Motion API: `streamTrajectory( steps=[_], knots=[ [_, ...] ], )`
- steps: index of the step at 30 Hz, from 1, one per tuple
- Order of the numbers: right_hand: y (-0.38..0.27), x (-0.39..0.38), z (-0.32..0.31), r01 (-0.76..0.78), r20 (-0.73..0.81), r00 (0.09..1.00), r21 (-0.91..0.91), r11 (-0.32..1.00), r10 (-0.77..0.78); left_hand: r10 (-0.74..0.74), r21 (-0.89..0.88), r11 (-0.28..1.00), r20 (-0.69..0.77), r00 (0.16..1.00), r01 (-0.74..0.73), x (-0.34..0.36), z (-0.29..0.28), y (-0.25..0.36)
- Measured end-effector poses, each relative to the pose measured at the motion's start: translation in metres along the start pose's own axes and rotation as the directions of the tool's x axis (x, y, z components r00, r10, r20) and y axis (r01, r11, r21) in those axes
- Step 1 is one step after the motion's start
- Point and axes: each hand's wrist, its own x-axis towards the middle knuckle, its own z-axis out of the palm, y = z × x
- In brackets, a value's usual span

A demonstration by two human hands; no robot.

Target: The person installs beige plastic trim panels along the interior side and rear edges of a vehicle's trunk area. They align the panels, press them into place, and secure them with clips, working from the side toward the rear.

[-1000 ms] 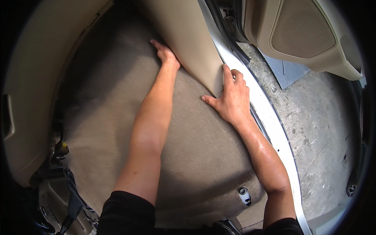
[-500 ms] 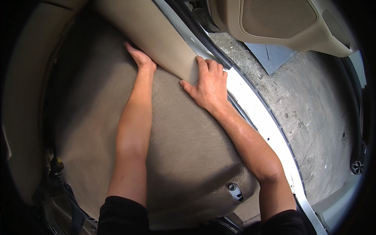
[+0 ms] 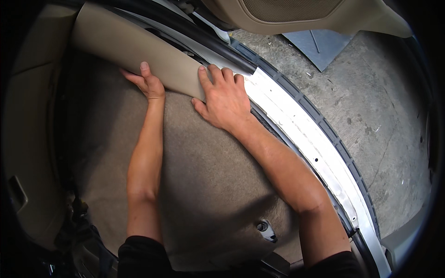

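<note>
Left hand (image 3: 149, 84) lays its thumb on the inner side of the beige trim panel (image 3: 116, 41), with fingers stretched at its lower edge; whether it truly pinches, I cannot tell. Right hand (image 3: 225, 97) is grasping the panel's near end between thumb and fingers. This panel lies slantwise between the carpet (image 3: 208, 157) and the black rubber seal (image 3: 232, 58), its near end beside the white metal sill (image 3: 296, 125). For good handling, I judge, both hands should share the force evenly, so the long panel does not twist or crack.
</note>
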Motion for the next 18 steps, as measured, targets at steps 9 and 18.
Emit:
streamTrajectory(
  steps=[9, 18],
  knots=[
    [0.002, -0.002, 0.006, -0.031, -0.038, 0.999, -0.046, 0.998, 0.029, -0.018, 0.129, 0.991, -0.029, 0.999, 0.022, 0.001, 0.005, -0.008],
    [0.000, -0.001, 0.010, -0.068, -0.057, 0.996, -0.046, 0.997, 0.065, 0.094, 0.126, 0.987, 0.054, 0.994, -0.100, 0.011, 0.005, -0.012]
  ],
)
